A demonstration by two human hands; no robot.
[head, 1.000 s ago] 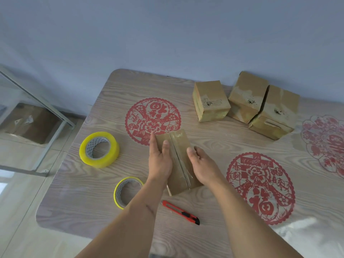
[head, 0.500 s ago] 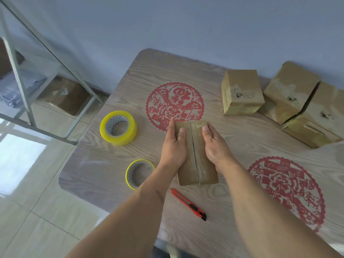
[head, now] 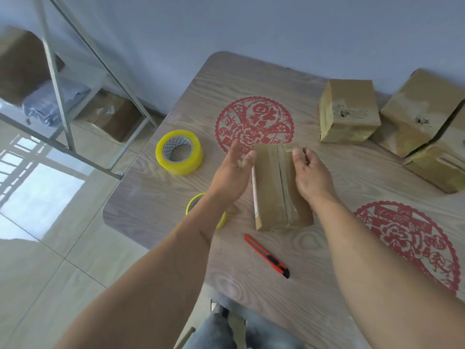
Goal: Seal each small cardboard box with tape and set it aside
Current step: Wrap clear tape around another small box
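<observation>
Box (head: 271,187): long axis and taped seam point away from the person.
Left hand (head: 232,176): fingers straight, beside box.
Right hand (head: 310,178): flat on top.

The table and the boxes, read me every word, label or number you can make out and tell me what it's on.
"福": right red paper-cut on the table, lying sideways.
Left red paper-cut: a stylised character at its top, not surely readable.
Sealed boxes: only torn label scraps, no text.
Tape rolls, knife: none visible.

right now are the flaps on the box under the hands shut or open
Shut: both flaps of the small cardboard box lie flat and meet at the centre seam, with glossy tape along it.
</observation>
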